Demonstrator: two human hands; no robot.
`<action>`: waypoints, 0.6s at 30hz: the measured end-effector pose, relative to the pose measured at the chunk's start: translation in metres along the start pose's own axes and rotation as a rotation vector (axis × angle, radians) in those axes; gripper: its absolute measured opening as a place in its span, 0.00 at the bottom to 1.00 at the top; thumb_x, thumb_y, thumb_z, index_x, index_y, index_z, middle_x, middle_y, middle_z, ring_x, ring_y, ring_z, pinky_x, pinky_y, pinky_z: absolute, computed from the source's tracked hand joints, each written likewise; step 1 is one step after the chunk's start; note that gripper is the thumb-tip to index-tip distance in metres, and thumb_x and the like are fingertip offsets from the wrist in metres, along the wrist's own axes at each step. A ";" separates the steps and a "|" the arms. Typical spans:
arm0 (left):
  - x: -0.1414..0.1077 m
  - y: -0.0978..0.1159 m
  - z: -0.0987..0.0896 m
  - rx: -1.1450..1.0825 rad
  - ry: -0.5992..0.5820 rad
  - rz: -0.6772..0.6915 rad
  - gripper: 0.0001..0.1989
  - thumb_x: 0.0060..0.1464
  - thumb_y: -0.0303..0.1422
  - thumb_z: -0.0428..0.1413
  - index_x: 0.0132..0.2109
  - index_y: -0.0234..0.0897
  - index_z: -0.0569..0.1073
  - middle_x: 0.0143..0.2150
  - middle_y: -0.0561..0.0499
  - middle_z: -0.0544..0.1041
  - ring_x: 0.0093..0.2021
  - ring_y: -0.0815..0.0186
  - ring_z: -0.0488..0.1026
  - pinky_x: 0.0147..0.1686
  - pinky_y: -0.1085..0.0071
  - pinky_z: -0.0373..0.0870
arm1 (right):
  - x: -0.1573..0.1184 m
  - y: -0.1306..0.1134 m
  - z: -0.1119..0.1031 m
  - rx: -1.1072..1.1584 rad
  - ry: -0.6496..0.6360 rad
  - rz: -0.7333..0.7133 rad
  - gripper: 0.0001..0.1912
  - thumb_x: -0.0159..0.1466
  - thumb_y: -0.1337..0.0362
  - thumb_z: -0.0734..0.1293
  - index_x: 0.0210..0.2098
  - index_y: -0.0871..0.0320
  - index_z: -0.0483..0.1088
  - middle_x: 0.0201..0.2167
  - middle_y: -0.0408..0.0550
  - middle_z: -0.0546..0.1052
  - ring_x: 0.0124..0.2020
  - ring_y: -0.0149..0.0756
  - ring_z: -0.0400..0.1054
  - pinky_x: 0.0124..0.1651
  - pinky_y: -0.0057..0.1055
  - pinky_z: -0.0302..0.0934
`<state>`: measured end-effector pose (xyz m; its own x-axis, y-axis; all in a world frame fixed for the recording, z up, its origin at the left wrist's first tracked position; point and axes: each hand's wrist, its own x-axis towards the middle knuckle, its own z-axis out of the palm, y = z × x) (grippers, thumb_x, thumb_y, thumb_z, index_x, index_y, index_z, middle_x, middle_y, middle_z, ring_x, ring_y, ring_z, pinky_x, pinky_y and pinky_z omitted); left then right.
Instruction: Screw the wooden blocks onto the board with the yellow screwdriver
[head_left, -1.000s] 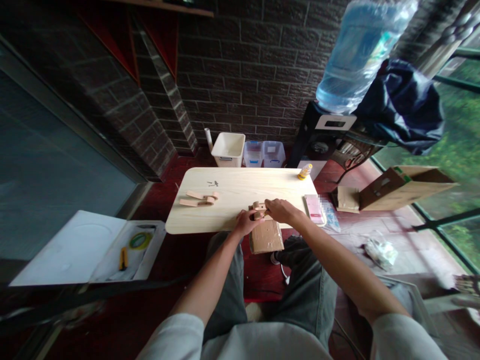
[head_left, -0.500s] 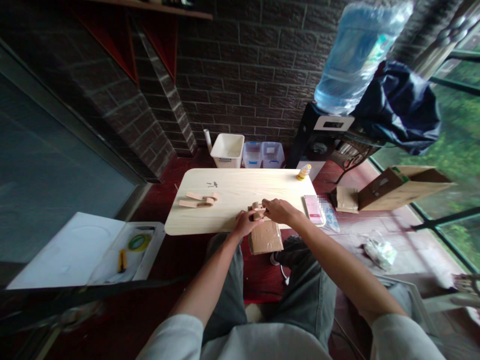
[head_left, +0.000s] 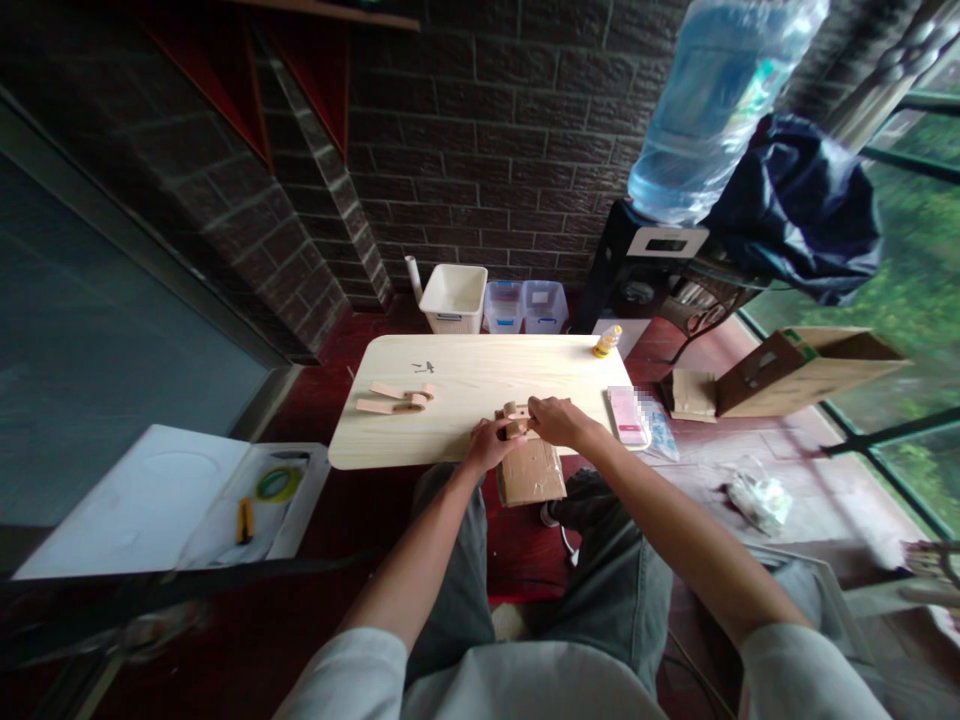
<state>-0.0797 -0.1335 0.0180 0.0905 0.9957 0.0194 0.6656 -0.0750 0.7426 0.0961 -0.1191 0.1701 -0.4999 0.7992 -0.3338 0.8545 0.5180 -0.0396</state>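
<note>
At the front edge of the pale table [head_left: 465, 370], my left hand [head_left: 489, 443] grips a small wooden piece [head_left: 514, 430] from the left. My right hand [head_left: 553, 420] is closed at the right side of the same piece; whatever its fingers pinch is too small to make out. Beneath both hands lies a cardboard piece [head_left: 532, 475] that sticks out over the table edge. Two wooden parts with rounded ends [head_left: 390, 406] rest at the table's left, with several small dark screws [head_left: 424, 368] behind them.
A yellow-capped bottle [head_left: 607, 342] stands at the table's back right corner, and a pink box [head_left: 625, 415] lies on the right edge. Behind the table are a white basket [head_left: 454, 298] and clear bins [head_left: 544, 305]. An open white case [head_left: 289, 505] sits at left.
My right hand has shifted very slightly to the right at the wooden piece. The whole view has tilted a little; my left hand holds as before.
</note>
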 end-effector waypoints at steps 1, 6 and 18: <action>0.000 0.000 0.000 -0.001 0.001 0.002 0.17 0.49 0.42 0.67 0.46 0.46 0.83 0.44 0.50 0.84 0.47 0.58 0.77 0.52 0.64 0.70 | -0.001 0.000 -0.001 -0.002 0.001 -0.004 0.17 0.74 0.59 0.59 0.58 0.61 0.62 0.50 0.64 0.79 0.51 0.52 0.76 0.48 0.40 0.67; -0.001 -0.002 0.002 -0.002 0.003 0.014 0.17 0.49 0.43 0.67 0.47 0.44 0.83 0.43 0.48 0.84 0.45 0.58 0.77 0.48 0.65 0.72 | -0.004 -0.003 -0.002 -0.024 -0.002 -0.035 0.17 0.73 0.63 0.59 0.60 0.60 0.60 0.50 0.64 0.79 0.51 0.51 0.77 0.47 0.39 0.67; 0.000 -0.004 0.003 -0.015 -0.004 0.020 0.16 0.50 0.43 0.67 0.46 0.46 0.83 0.43 0.50 0.84 0.46 0.58 0.78 0.49 0.65 0.72 | -0.005 -0.003 0.000 -0.032 0.000 0.002 0.18 0.74 0.59 0.59 0.59 0.62 0.60 0.49 0.66 0.79 0.50 0.52 0.77 0.46 0.39 0.67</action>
<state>-0.0805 -0.1332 0.0129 0.1061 0.9938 0.0317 0.6522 -0.0937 0.7522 0.0957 -0.1245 0.1720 -0.4985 0.8000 -0.3339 0.8503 0.5262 -0.0088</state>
